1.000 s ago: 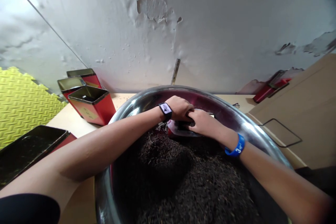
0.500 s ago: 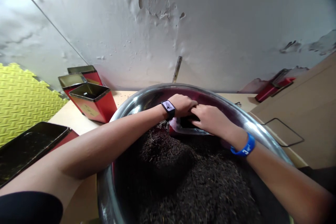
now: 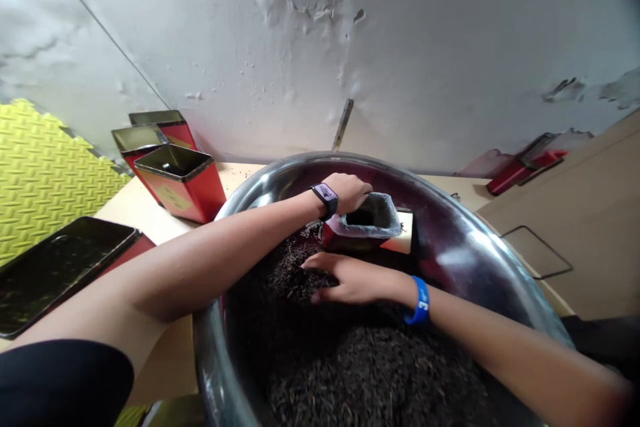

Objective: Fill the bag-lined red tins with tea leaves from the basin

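My left hand (image 3: 349,192), with a black watch on the wrist, grips the rim of a red tin (image 3: 405,232) on its left side. A clear plastic bag (image 3: 389,225) lines the tin and folds over its mouth. The tin stands inside a large shiny metal bowl (image 3: 500,263), among loose dark dried leaves (image 3: 400,373) that look like tea. My right hand (image 3: 350,278), wearing a blue wristband, is open with fingers spread, just in front of the tin and at the heap of leaves. It holds nothing I can make out.
Several open red tins (image 3: 200,190) stand on the table (image 3: 165,227) to the left, with a larger open tin (image 3: 65,273) nearer. At right are a cardboard box (image 3: 600,227) and a red tin (image 3: 520,170). A peeling wall (image 3: 425,67) rises behind the bowl.
My right hand has let go of the bag at the tin's mouth and moved down and left to the leaves, its fingers opening. My left hand stays at the tin.
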### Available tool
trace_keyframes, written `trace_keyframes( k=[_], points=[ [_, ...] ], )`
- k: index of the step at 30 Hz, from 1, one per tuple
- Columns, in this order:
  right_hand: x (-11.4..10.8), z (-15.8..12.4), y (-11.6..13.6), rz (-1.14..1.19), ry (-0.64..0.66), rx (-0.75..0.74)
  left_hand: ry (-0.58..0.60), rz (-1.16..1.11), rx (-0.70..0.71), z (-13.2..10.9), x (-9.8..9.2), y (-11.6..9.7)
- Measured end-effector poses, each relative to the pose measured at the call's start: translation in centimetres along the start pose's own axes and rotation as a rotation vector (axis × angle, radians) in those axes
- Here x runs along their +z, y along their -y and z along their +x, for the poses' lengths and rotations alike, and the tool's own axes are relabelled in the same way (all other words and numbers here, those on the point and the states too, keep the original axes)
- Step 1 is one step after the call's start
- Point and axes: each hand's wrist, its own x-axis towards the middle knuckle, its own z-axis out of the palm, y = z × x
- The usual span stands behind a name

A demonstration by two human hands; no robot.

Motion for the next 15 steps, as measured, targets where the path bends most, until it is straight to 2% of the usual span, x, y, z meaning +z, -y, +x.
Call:
trace_keyframes(
  k=[3, 7, 12, 15],
  points=[
    [2.1, 2.0, -2.1, 0.095, -0.076, 0.127, -0.002, -0.009, -0.001, -0.2, 0.0, -0.1],
    [2.9, 4.8, -3.7, 0.263, -0.174, 0.303, -0.010, 0.007, 0.015, -0.3, -0.2, -0.1],
    [4.5, 7.7, -4.6, 0.667, -0.401, 0.300, -0.002, 0.004, 0.010, -0.2, -0.3, 0.1],
    [5.7, 9.0, -4.8, 0.839, -0.493, 0.356, 0.012, -0.003, 0.003, -0.1, -0.4, 0.3]
  ],
)
